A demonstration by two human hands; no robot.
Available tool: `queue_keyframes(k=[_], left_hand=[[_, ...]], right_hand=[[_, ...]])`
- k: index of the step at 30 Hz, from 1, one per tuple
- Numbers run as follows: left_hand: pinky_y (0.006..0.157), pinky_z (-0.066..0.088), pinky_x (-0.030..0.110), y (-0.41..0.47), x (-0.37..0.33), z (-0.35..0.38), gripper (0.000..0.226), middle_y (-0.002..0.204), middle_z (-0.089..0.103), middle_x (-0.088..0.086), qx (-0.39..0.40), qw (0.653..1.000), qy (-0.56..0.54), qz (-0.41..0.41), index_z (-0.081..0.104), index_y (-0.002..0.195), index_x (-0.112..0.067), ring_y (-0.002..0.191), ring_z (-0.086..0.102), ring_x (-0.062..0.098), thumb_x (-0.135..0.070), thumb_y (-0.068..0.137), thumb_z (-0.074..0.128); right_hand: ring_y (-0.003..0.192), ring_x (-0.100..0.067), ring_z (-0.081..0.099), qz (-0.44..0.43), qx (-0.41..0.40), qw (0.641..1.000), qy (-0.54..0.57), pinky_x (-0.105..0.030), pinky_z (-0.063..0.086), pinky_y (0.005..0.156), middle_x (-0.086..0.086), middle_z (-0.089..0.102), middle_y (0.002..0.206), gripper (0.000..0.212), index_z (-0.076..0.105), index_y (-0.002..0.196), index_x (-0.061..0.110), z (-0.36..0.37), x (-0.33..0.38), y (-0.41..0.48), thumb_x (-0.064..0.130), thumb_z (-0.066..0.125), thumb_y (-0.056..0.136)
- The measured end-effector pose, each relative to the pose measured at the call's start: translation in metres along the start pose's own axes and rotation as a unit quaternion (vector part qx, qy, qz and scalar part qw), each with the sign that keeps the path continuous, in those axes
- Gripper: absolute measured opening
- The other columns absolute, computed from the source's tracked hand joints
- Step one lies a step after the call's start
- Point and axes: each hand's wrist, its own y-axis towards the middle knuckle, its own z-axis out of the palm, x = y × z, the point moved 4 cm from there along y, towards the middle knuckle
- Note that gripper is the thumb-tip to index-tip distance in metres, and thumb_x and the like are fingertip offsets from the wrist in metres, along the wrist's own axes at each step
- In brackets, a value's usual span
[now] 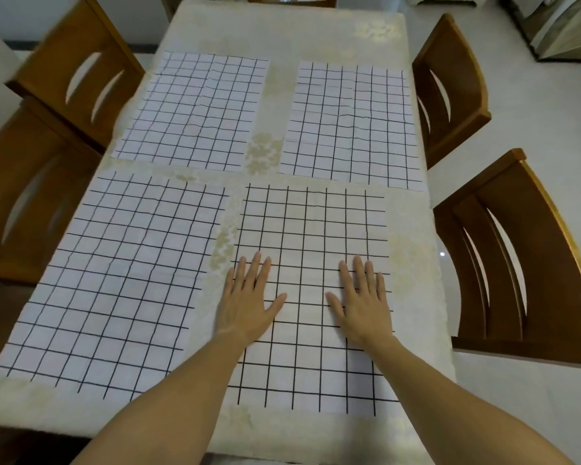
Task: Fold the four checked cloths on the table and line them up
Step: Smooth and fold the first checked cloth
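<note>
Several white cloths with black checks lie flat and unfolded on the table, two by two. The near right cloth (311, 226) has both my hands on it. My left hand (249, 302) lies palm down near its left edge, fingers straight and spread. My right hand (363, 302) lies palm down toward its right side, fingers straight. The near left cloth (114, 280) is the largest in view. The far left cloth (195, 110) and the far right cloth (351, 124) lie beyond, apart from one another.
The table (282, 31) wears a cream patterned tablecloth. Wooden chairs stand on both sides: two at the left (74, 62) (24, 196) and two at the right (450, 92) (524, 256). A pale tiled floor (550, 112) lies to the right.
</note>
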Motion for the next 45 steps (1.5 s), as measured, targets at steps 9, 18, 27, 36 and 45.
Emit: queue_keyframes(k=[9, 18, 27, 36, 45], left_hand=[[0.124, -0.016, 0.047, -0.017, -0.043, 0.002, 0.082, 0.160, -0.040, 0.003, 0.036, 0.991, -0.064, -0.112, -0.030, 0.154, -0.018, 0.149, -0.035, 0.027, -0.068, 0.100, 0.006], [0.128, 0.001, 0.040, -0.048, -0.086, -0.009, 0.072, 0.170, -0.012, 0.001, 0.014, 0.979, -0.143, -0.145, -0.008, 0.162, -0.021, 0.157, -0.008, 0.022, -0.054, 0.106, 0.021], [0.127, -0.005, 0.046, 0.011, -0.024, -0.032, 0.079, 0.169, -0.019, 0.007, -0.012, 0.988, -0.073, -0.137, -0.010, 0.162, -0.019, 0.156, -0.014, 0.027, -0.062, 0.104, 0.023], [0.111, 0.034, 0.042, 0.034, -0.006, -0.045, 0.080, 0.153, 0.035, 0.015, -0.055, 0.969, -0.137, -0.199, 0.026, 0.154, -0.012, 0.137, 0.037, 0.031, -0.056, 0.096, 0.059], [0.085, 0.051, 0.040, 0.036, 0.010, -0.065, 0.040, 0.134, 0.062, 0.010, -0.068, 0.929, -0.298, -0.210, 0.056, 0.131, -0.011, 0.115, 0.062, 0.030, -0.041, 0.105, 0.049]], right_hand=[[0.155, -0.034, -0.003, 0.054, -0.066, 0.995, 0.046, -0.050, 0.002, 0.125, -0.014, 0.002, 0.168, 0.067, 0.005, 0.161, 0.018, -0.002, 0.042, -0.010, 0.050, 0.013, 0.103], [0.153, -0.033, -0.015, 0.069, -0.019, 0.997, -0.012, -0.052, -0.005, 0.124, -0.011, -0.013, 0.166, 0.077, -0.010, 0.160, 0.023, 0.006, -0.002, -0.013, 0.067, 0.007, 0.099], [0.148, -0.021, -0.033, -0.114, 0.059, 0.988, -0.085, -0.045, -0.011, 0.124, -0.001, -0.030, 0.163, 0.075, -0.024, 0.155, 0.029, -0.011, -0.034, -0.002, 0.070, -0.004, 0.096], [0.151, -0.031, -0.023, -0.021, 0.033, 0.997, -0.072, -0.050, -0.015, 0.122, -0.004, -0.022, 0.165, 0.078, -0.012, 0.159, 0.024, -0.025, -0.001, 0.009, 0.069, 0.000, 0.096], [0.150, -0.032, -0.026, -0.027, 0.073, 0.995, -0.055, -0.053, -0.010, 0.123, -0.001, -0.026, 0.165, 0.074, -0.019, 0.158, 0.027, -0.010, 0.019, 0.013, 0.067, 0.002, 0.099]])
